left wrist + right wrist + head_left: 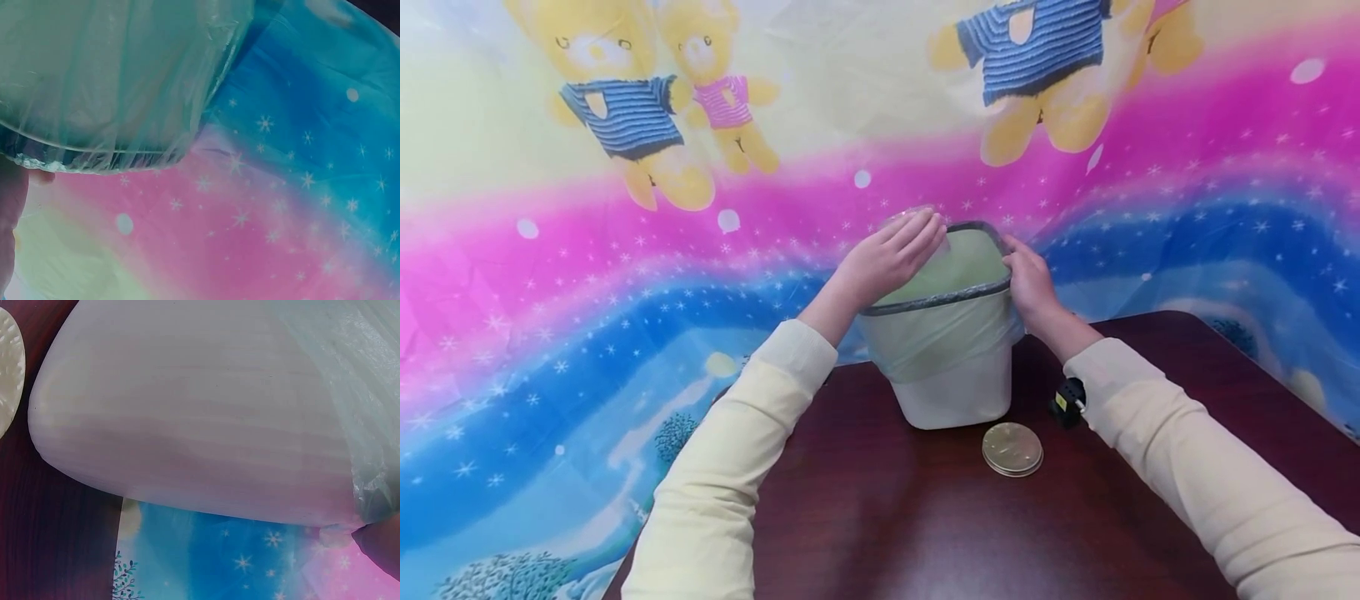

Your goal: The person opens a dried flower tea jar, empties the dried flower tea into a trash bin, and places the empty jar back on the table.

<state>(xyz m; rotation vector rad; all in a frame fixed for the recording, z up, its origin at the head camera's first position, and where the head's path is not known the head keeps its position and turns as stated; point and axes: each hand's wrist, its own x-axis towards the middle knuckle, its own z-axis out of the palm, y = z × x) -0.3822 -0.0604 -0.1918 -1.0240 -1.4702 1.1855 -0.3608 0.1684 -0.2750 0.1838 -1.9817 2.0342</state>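
Observation:
A white trash can [958,400] stands on the table, lined with a translucent pale green trash bag [940,342] that folds down over its outside. A grey rim [947,298] runs round its mouth. My left hand [891,258] is at the left of the mouth, fingers close together, with clear plastic of the bag showing around them; its thumb is hidden. In the left wrist view, a fingertip [42,177] shows beyond the bag-covered rim. My right hand [1030,279] grips the right side of the rim. The right wrist view shows the can's smooth side [187,412] and loose bag [369,406].
On the dark wooden table [925,533], a gold-coloured round disc [1012,448], seemingly stacked, lies just in front of the can. A black wrist device [1066,402] sits at my right cuff. A printed backdrop [820,192] with bears and snowflakes hangs behind.

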